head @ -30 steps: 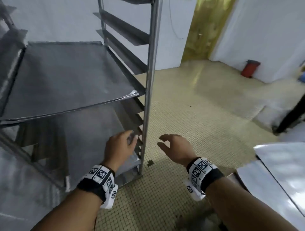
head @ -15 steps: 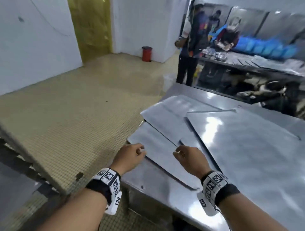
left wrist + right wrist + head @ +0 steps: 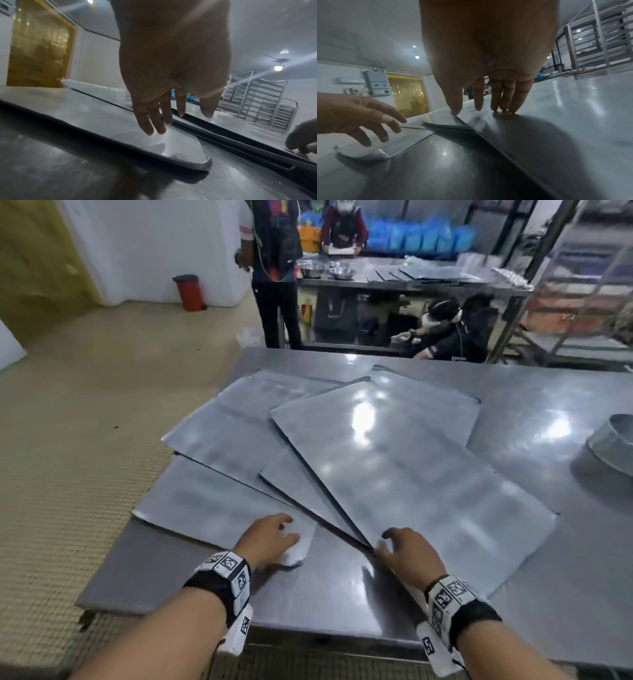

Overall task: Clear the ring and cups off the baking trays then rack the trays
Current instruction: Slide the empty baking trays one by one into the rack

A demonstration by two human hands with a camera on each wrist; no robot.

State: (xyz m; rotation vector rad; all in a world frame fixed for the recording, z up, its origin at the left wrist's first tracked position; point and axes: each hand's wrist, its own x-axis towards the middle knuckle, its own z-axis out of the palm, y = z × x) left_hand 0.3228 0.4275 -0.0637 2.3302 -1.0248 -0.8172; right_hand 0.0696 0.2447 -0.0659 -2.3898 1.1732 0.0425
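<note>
Several flat metal baking trays lie fanned and overlapping on a steel table (image 3: 342, 604). The top tray (image 3: 411, 481) reaches toward me on the right; the lowest tray (image 3: 212, 505) juts out at the left. My left hand (image 3: 274, 537) hovers with straight fingers (image 3: 150, 121) just over the lowest tray's near corner (image 3: 188, 151). My right hand (image 3: 406, 549) touches the top tray's near corner with its fingertips (image 3: 503, 108), fingers straight. A metal ring (image 3: 613, 443) stands at the table's right edge of view. No cups are in view.
Two people work at a second steel table (image 3: 411, 280) beyond mine, and a third crouches by it. A red bin (image 3: 189, 291) stands by the far wall. Metal racks (image 3: 257, 100) stand at the right. Tiled floor lies to my left.
The view has swung from the tray rack to the table of trays. Both hands left the rack, came over the table and now sit at the near corners of the trays.
</note>
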